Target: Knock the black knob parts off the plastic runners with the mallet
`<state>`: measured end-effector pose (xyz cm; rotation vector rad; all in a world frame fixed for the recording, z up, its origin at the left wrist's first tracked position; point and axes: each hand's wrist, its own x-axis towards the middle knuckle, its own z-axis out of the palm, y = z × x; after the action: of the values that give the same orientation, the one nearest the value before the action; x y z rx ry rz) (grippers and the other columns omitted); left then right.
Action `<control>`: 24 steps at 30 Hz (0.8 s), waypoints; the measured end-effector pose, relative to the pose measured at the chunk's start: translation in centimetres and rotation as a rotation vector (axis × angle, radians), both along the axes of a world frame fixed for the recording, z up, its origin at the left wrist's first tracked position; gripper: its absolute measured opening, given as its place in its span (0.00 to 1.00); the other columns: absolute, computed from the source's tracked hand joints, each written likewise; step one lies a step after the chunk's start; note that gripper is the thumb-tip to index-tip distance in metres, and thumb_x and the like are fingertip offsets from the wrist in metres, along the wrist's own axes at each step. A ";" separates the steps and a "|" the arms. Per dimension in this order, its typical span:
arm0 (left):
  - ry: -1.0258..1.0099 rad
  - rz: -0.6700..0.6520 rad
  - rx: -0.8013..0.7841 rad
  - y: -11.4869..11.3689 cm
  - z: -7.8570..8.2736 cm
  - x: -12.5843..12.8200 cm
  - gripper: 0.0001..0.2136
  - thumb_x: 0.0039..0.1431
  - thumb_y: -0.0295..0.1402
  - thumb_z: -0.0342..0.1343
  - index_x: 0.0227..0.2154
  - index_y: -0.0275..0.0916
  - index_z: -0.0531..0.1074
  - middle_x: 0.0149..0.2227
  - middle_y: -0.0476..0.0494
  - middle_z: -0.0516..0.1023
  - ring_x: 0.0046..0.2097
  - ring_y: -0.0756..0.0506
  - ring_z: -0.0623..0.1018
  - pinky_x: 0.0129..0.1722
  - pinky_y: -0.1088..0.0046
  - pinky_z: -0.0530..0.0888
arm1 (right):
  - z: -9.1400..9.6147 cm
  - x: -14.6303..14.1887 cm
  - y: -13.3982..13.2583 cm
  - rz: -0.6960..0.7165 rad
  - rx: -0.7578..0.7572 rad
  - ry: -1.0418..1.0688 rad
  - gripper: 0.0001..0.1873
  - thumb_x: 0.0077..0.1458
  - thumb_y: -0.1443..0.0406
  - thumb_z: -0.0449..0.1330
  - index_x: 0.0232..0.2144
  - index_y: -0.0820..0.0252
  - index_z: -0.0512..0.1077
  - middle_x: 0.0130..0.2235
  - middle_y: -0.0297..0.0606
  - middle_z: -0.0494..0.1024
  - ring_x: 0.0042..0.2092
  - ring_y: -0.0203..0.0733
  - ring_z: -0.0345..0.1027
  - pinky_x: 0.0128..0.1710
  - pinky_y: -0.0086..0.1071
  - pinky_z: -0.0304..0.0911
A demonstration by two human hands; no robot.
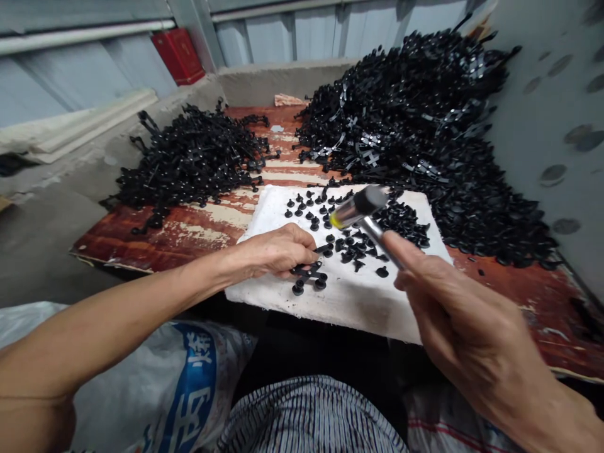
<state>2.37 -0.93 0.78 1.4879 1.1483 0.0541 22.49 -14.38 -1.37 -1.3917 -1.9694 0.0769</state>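
My left hand (285, 251) is closed on a black jointed linkage (309, 270) at the near left of a white board (278, 296). Round black feet sit on the linkage's ends, low over the board. In my right hand (453, 302) is a hammer (370, 201), gripped by its metal handle. Its head, dark at one end and yellow at the other, is raised above the board and slightly blurred. Small black disc-footed pegs (358, 248) lie scattered beneath it, some standing upright in loose rows at the board's far left.
A heap of black linkages (193, 157) lies on the left of the worn red-brown tabletop (212, 220). A larger heap of linkages (401, 100) rises at the back right, with black pegs (500, 207) piled before it. A red box (178, 56) leans by the wall.
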 end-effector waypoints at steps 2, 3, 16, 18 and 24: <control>-0.009 -0.001 0.002 0.0 -0.1 -0.1 0.12 0.53 0.24 0.53 0.16 0.36 0.66 0.14 0.53 0.63 0.13 0.57 0.60 0.12 0.81 0.52 | 0.1 0.0 -0.1 -0.005 0.025 -0.021 0.33 0.60 0.73 0.49 0.66 0.51 0.55 0.35 0.40 0.75 0.30 0.39 0.72 0.25 0.30 0.70; -0.008 0.002 -0.005 0.0 -0.1 -0.1 0.12 0.53 0.24 0.53 0.16 0.36 0.66 0.14 0.53 0.63 0.13 0.57 0.60 0.12 0.81 0.52 | 0.1 0.0 -0.1 0.008 -0.001 -0.062 0.32 0.60 0.73 0.49 0.66 0.53 0.56 0.34 0.40 0.74 0.27 0.38 0.70 0.23 0.30 0.69; -0.016 0.004 -0.034 0.0 -0.6 -0.2 0.11 0.52 0.26 0.54 0.16 0.36 0.66 0.15 0.53 0.64 0.13 0.57 0.60 0.13 0.81 0.52 | -1.1 0.1 -0.2 -0.006 -0.066 -0.056 0.32 0.60 0.72 0.48 0.66 0.51 0.56 0.31 0.37 0.74 0.22 0.36 0.64 0.20 0.28 0.65; -0.012 -0.002 -0.023 0.1 -0.8 -0.3 0.10 0.52 0.26 0.54 0.16 0.36 0.66 0.15 0.53 0.64 0.13 0.57 0.59 0.13 0.80 0.51 | -1.2 0.1 -0.3 -0.003 -0.059 -0.022 0.33 0.60 0.72 0.48 0.67 0.50 0.53 0.32 0.37 0.74 0.22 0.35 0.64 0.21 0.28 0.66; -0.048 -0.138 0.059 -0.2 -0.3 -0.5 0.11 0.55 0.31 0.54 0.19 0.37 0.65 0.15 0.55 0.61 0.15 0.56 0.59 0.15 0.79 0.52 | 0.2 -0.6 1.2 -0.034 -0.129 0.155 0.20 0.61 0.66 0.52 0.55 0.59 0.68 0.41 0.43 0.78 0.36 0.41 0.74 0.34 0.33 0.71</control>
<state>1.86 -1.09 0.44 1.6067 1.0109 0.0291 21.93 -13.16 -1.20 -1.4552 -1.8390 0.2923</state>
